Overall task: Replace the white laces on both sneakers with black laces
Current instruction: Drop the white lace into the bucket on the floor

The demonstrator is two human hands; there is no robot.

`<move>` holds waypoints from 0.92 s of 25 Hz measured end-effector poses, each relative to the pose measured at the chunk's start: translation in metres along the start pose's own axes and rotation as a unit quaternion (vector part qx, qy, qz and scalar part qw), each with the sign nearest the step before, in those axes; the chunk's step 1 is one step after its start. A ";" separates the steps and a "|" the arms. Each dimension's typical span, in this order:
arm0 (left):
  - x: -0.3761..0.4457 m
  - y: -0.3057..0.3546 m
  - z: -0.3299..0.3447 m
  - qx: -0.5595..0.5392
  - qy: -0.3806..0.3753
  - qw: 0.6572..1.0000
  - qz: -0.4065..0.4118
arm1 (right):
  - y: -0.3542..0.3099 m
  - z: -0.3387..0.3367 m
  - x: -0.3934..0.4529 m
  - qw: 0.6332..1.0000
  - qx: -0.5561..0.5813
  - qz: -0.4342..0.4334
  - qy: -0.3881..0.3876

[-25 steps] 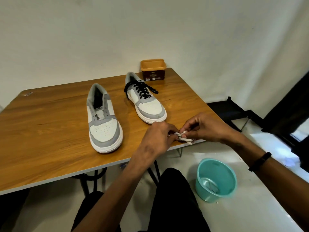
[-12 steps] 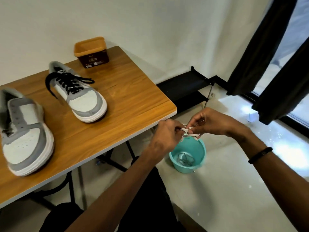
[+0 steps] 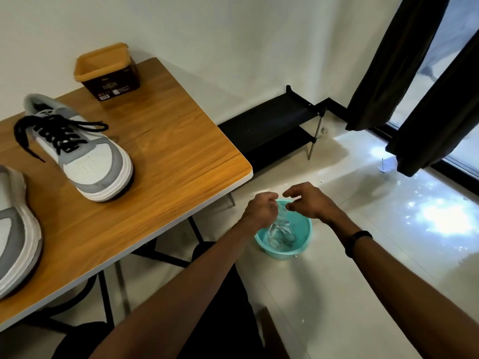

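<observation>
My two hands hover over a teal bowl [image 3: 283, 252] on the floor, right of the table. My left hand [image 3: 259, 211] has curled fingers, and a blurred white lace [image 3: 278, 228] streams from its fingertips down into the bowl. My right hand [image 3: 308, 203] is just beside it with loose, spread fingers and touches nothing. On the wooden table [image 3: 181, 164] stands a grey and white sneaker [image 3: 88, 164] threaded with black laces [image 3: 59, 136]. A second sneaker [image 3: 15, 229], cut off at the left edge, shows no lace.
A brown tub with an orange lid [image 3: 106, 71] sits at the table's far corner. A low black shoe rack [image 3: 280, 128] stands against the wall, and dark curtains [image 3: 414, 73] hang at the window on the right. The floor is glossy tile.
Both hands went from the table's edge down over the bowl. My right hand let go of the bundled white lace, which now unravels downward into the bowl.
</observation>
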State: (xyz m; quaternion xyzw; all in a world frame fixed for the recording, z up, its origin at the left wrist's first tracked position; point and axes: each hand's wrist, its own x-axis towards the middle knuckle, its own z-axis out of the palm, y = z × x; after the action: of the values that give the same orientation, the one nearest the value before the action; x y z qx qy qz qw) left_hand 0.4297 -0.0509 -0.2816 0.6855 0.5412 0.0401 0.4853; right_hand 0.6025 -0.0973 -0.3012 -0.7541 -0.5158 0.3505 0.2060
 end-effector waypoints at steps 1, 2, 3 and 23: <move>0.000 -0.001 -0.002 -0.006 -0.010 1.000 0.003 | 0.002 0.000 0.001 1.000 0.002 0.006 0.010; 0.001 -0.005 -0.002 -0.016 -0.017 1.000 0.002 | 0.002 -0.002 0.001 1.000 0.008 0.010 0.016; 0.000 -0.007 -0.003 -0.027 -0.023 0.999 -0.002 | 0.001 -0.006 0.001 1.000 0.013 0.010 0.021; -0.121 0.069 -0.108 -0.214 0.002 0.962 0.170 | -0.207 -0.087 -0.067 0.972 -0.080 -0.175 0.132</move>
State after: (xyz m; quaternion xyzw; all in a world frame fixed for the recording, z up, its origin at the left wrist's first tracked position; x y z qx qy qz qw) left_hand 0.3657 -0.0746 -0.1196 0.6477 0.3962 0.2386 0.6055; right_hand 0.5212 -0.0758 -0.0824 -0.7058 -0.6345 0.1641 0.2690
